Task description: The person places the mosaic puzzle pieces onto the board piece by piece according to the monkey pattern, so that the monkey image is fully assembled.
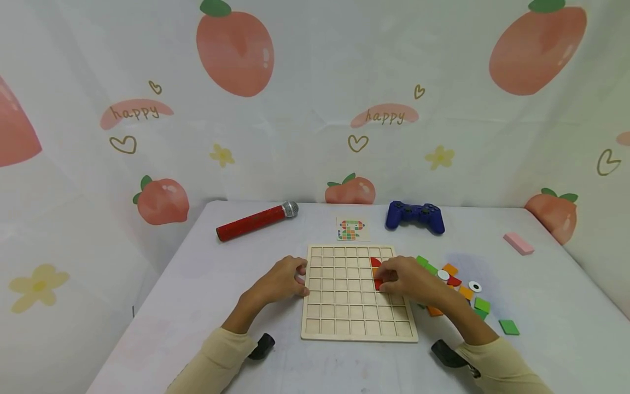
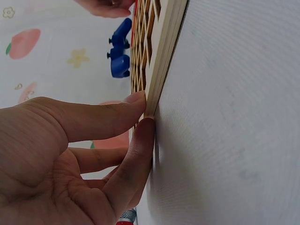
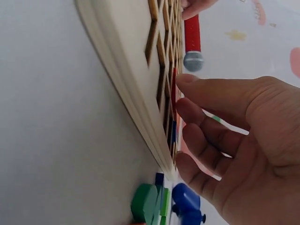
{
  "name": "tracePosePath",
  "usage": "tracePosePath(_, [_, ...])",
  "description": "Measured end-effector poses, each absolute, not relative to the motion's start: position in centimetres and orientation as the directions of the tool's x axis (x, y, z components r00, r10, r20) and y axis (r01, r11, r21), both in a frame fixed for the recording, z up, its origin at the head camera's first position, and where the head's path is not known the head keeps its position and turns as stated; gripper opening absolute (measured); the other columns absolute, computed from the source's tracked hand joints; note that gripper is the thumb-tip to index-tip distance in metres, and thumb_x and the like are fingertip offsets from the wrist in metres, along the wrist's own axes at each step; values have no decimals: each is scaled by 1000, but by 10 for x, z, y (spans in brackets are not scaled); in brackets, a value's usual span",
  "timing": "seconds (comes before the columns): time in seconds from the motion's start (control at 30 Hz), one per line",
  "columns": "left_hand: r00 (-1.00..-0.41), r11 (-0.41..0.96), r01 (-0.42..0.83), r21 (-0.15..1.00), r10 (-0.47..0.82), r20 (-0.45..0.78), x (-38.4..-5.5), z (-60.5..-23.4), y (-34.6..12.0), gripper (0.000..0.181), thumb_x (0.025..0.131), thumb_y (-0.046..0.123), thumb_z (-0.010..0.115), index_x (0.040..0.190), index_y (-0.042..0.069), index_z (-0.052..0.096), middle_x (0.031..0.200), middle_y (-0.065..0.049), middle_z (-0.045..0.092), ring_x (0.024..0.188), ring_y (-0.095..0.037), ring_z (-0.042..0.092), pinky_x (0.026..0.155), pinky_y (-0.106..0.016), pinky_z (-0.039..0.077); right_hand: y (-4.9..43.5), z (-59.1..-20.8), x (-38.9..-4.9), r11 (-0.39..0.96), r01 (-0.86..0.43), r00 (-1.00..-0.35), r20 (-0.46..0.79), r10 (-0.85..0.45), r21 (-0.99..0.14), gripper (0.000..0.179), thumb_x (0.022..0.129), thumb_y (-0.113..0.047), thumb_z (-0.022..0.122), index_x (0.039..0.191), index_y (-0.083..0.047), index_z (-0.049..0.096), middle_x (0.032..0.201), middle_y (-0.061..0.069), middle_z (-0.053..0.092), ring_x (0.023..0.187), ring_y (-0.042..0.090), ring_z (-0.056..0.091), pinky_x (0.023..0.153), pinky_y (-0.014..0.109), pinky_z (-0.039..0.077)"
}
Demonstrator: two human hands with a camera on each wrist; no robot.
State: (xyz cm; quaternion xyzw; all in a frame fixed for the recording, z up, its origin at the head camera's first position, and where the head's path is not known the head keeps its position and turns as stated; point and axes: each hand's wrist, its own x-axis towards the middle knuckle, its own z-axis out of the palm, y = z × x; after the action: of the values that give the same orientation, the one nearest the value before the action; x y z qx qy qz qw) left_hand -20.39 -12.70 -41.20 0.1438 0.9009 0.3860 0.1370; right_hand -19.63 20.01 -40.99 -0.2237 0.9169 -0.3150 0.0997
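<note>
The wooden board [image 1: 343, 313] lies flat on the table [image 1: 344, 372] in front of you, between your two hands; it looks light and stiff, so it should slide if you bump it, and its plain rim looks like the best place to hold. A red piece [image 1: 375, 262] sits towards the far right of the board, with more colour peeking out by your fingers; the pieces look thin, hard and maybe a bit slippery, so a soft pinch on their sides should do (they are small and could slip away).

Your left hand [image 1: 287, 279] pinches the board's left rim, thumb on top and first finger low at the side, with the other fingers bent behind; your right hand [image 1: 406, 276] reaches in over the right rim, fingers bent down, with a little gap between thumb and first finger; the tips are right at the red bits, but I cannot tell if they have hold of one.

Loose pieces [image 1: 482, 305] lie in a messy heap to the right of the board; a picture card [image 1: 352, 229] is just past the far rim; beyond are a red microphone [image 1: 256, 221], a blue game pad [image 1: 415, 216] and a pink block [image 1: 519, 243].
</note>
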Motion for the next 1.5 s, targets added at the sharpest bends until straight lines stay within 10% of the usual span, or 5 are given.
tracePosePath(0.9, [-922, 669, 152, 727, 361, -139, -205, -414, -127, 62, 80, -3, 88, 136, -10, 61, 105, -8, 58, 91, -16, 62, 77, -30, 54, 263, -411, -170, 744, -321, -906, -40, -422, -586, 38, 83, -20, 90, 118, -12, 76, 114, -4, 74, 107, 17, 65, 93, 36, 55])
tracePosePath(1.5, [-923, 663, 139, 736, 355, -146, -204, -413, -127, 66, 80, -3, 88, 139, -11, 58, 107, -8, 59, 92, -15, 63, 78, -31, 56, 278, -410, -164, 730, -275, -895, -111, -433, -626, 42, 80, -14, 87, 120, -8, 76, 102, -3, 67, 92, 15, 56, 79, 26, 50])
